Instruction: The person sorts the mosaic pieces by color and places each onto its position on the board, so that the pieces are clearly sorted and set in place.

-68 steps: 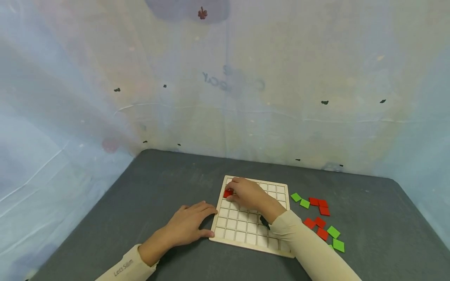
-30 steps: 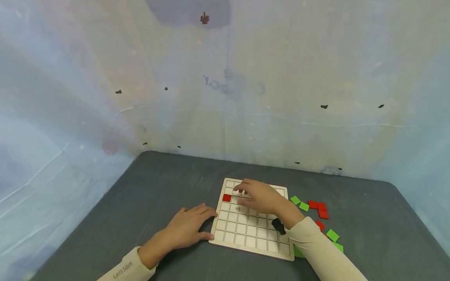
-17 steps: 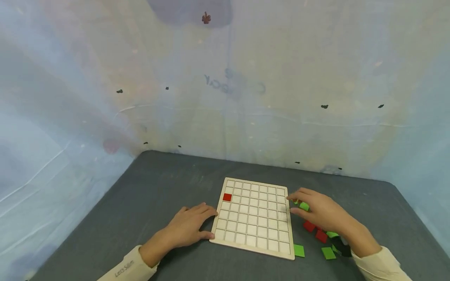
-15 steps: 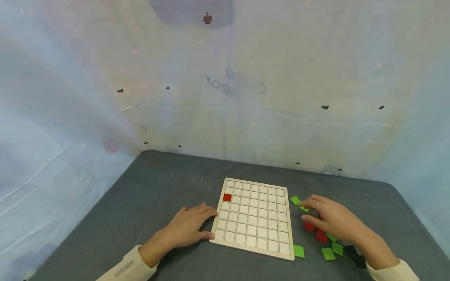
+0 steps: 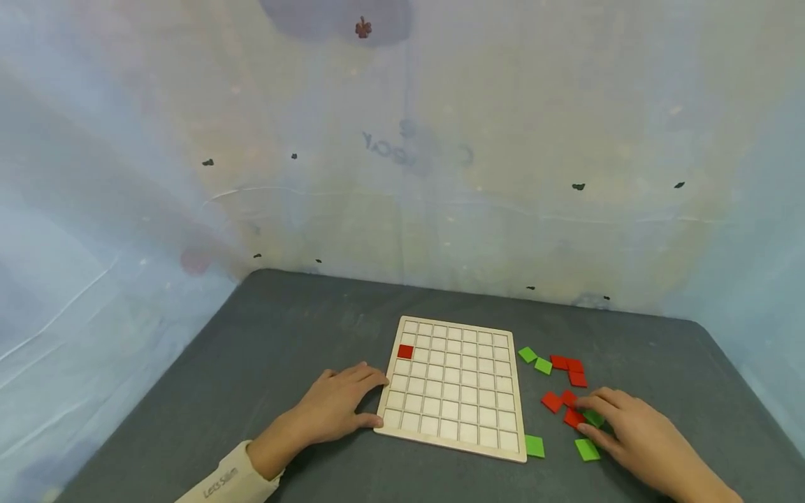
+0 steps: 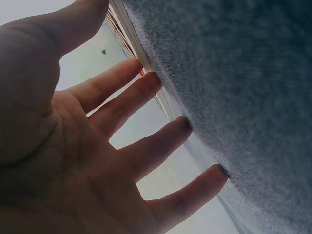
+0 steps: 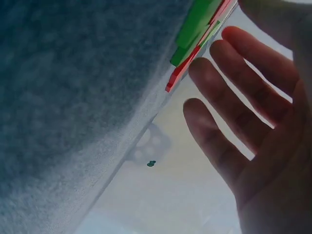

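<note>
A pale wooden grid board (image 5: 449, 409) lies on the table, with one red square tile (image 5: 405, 351) in a cell near its left edge. My left hand (image 5: 339, 405) rests beside the board, thumb and index fingertip touching its left edge; in the left wrist view its fingers (image 6: 161, 146) are spread and rather straight. To the right of the board, my right hand (image 5: 648, 440) hovers over loose tiles, its thumb and fingertips around a green tile (image 5: 592, 418) that is partly hidden. In the right wrist view the fingers (image 7: 219, 87) are loosely extended, with nothing gripped.
Several loose red tiles (image 5: 552, 402) and green tiles (image 5: 544, 365) lie right of the board. One green tile (image 5: 534, 446) touches the board's lower right edge. Behind the dark grey table (image 5: 314, 314) hangs a pale sheet (image 5: 478, 154).
My right hand has let go of the red tile on the board and moved right and nearer, to the loose tiles. My left hand stays at the board's edge.
</note>
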Tool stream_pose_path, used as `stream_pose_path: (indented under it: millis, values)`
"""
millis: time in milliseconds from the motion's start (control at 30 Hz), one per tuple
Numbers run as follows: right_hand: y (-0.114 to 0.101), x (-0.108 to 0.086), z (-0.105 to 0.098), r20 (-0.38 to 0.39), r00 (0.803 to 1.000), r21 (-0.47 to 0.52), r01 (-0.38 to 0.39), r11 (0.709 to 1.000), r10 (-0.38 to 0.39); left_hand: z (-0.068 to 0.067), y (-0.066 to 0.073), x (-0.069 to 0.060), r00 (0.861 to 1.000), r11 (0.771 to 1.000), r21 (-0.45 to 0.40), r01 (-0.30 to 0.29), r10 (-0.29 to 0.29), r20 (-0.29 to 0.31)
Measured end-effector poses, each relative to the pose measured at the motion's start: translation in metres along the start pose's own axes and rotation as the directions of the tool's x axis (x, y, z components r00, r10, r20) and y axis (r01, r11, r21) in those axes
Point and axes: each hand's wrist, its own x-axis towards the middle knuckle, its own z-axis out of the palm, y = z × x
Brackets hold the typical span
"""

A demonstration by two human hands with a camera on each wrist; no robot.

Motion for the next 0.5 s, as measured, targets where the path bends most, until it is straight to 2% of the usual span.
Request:
stream_pose_path:
  millis: [267,500]
  values:
    - [0.0022,-0.0001,0.0045,0.071,0.997,0.011,-0.018,1.0,0.017,0.0011,-0.0009,0.0011,1.0,1.0,0.003,-0.003,0.003,0.002]
    - [-0.0037,-0.0001,0.0049,0.082,0.996,0.022,-0.028,0.999,0.026,0.0012,-0.0017,-0.0001,1.0,1.0,0.002,0.003,-0.003,0.012]
